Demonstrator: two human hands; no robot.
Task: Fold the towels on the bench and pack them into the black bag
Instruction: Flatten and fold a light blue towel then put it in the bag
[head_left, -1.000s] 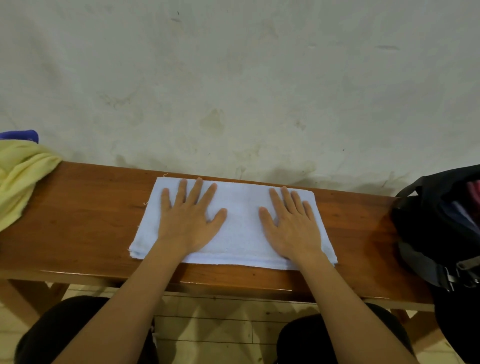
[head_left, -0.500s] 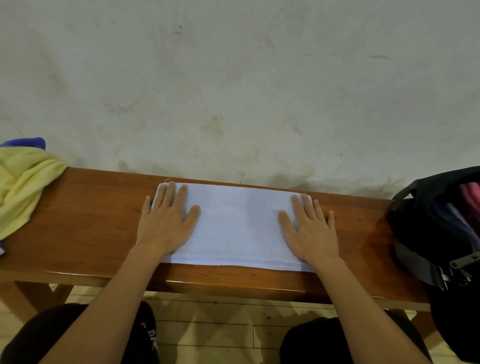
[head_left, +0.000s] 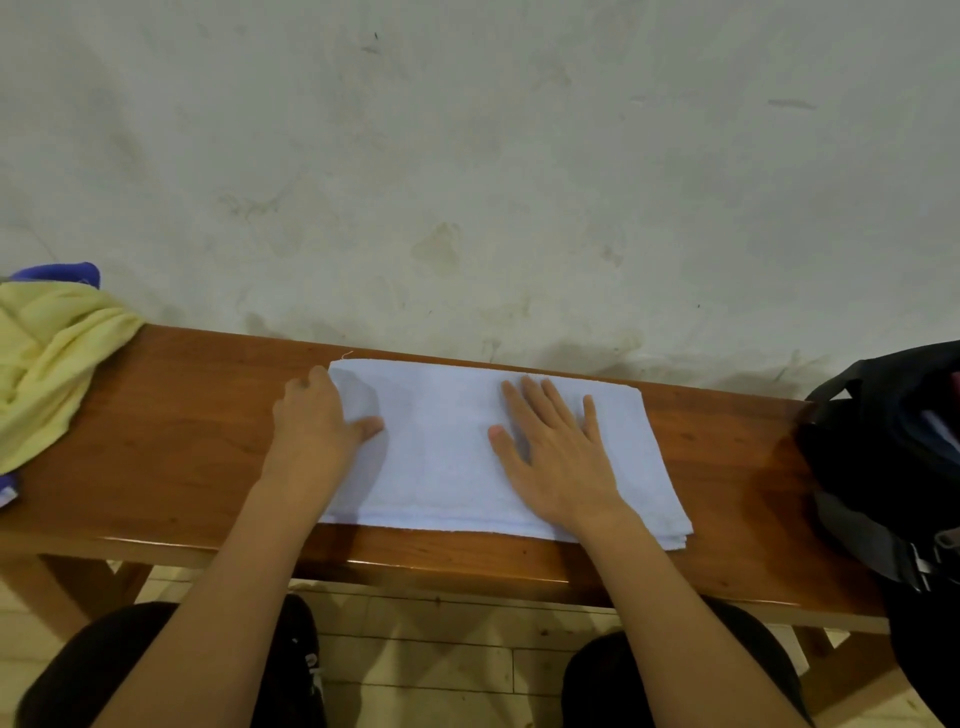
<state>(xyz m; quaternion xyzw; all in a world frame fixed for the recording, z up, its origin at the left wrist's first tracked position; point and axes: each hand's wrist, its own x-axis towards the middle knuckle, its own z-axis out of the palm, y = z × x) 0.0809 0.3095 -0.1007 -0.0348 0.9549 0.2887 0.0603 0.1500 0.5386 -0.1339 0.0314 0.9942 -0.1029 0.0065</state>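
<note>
Bare desk (head_left: 208, 441) left of left hand (head_left: 317, 426); yellow towel (head_left: 47, 364) beyond. Black bag (head_left: 883, 457) blocks right of right hand (head_left: 561, 457). Wall (head_left: 467, 182) close ahead.

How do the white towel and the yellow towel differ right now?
The white towel lies folded flat in layers mid-bench; the yellow towel sits crumpled at the left end. Both hands touch the white towel; none touches the yellow towel. Both rest on the bench.

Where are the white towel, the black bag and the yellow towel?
white towel (head_left: 447, 457): head view, bare middle between the hands.
black bag (head_left: 878, 441): head view, its left side wall.
yellow towel (head_left: 47, 364): head view, bunched middle.
</note>
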